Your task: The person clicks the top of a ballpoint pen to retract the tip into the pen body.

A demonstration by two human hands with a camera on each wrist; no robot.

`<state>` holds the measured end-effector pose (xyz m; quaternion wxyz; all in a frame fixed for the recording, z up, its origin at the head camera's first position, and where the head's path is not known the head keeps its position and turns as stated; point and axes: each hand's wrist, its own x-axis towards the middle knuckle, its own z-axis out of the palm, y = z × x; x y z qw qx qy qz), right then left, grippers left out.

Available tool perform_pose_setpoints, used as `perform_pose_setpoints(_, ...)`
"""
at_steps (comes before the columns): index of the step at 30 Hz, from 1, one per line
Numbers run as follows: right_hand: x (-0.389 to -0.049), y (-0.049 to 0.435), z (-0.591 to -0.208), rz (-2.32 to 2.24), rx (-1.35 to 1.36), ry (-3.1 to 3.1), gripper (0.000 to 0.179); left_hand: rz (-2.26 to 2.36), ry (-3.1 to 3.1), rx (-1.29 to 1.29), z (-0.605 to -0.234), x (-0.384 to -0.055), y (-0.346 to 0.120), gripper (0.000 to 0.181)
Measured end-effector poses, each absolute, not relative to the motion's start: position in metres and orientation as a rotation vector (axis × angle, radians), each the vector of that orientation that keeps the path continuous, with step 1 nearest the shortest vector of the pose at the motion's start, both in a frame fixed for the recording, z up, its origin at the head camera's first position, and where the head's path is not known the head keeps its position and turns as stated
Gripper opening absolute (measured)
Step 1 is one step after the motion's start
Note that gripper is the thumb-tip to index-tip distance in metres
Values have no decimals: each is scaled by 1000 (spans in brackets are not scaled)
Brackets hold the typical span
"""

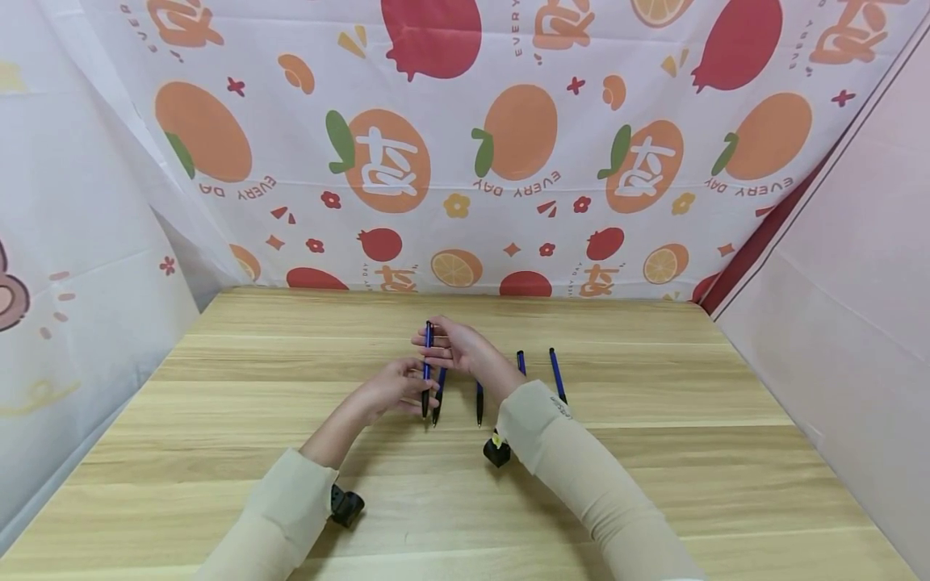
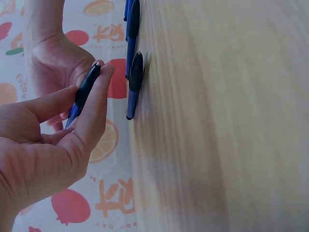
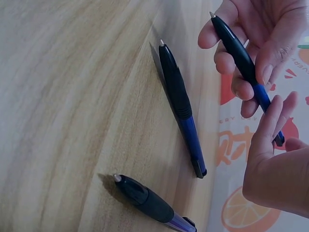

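Note:
My left hand [image 1: 398, 387] pinches a blue pen [image 3: 236, 50] by its black grip, thumb on one side and fingers on the other. In the right wrist view the pen's metal tip points up and left. At the pen's blue clip end is my right hand [image 1: 459, 345], its fingers extended and overlapping the barrel. A second blue pen [image 3: 178, 96] lies on the table just beside the held one. Another pen [image 1: 479, 402] lies to its right, partly behind my right wrist in the head view.
More blue pens lie further right on the wooden table [image 1: 654, 476], one at the far end of the row [image 1: 556, 373] and one partly covered by my right forearm. A fruit-print curtain [image 1: 465, 234] hangs along the table's back edge.

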<state>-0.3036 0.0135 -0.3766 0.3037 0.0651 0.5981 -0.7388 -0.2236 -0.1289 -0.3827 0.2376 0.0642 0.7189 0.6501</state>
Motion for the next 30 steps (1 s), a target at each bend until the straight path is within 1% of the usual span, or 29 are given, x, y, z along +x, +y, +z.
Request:
perform_pose_setpoints(7, -303, 12, -376, -1966, 226, 1601, 43, 1757, 2005, 193, -382, -222, -129, 32)
perform_pose_setpoints(24, -304, 12, -375, -1943, 258, 1591, 49, 1766, 2012, 206, -385, -223, -128, 29)
perform_pose_setpoints(30, -303, 11, -371, -1946, 245, 1603, 44, 1773, 2014, 202, -384, -225, -128, 29)
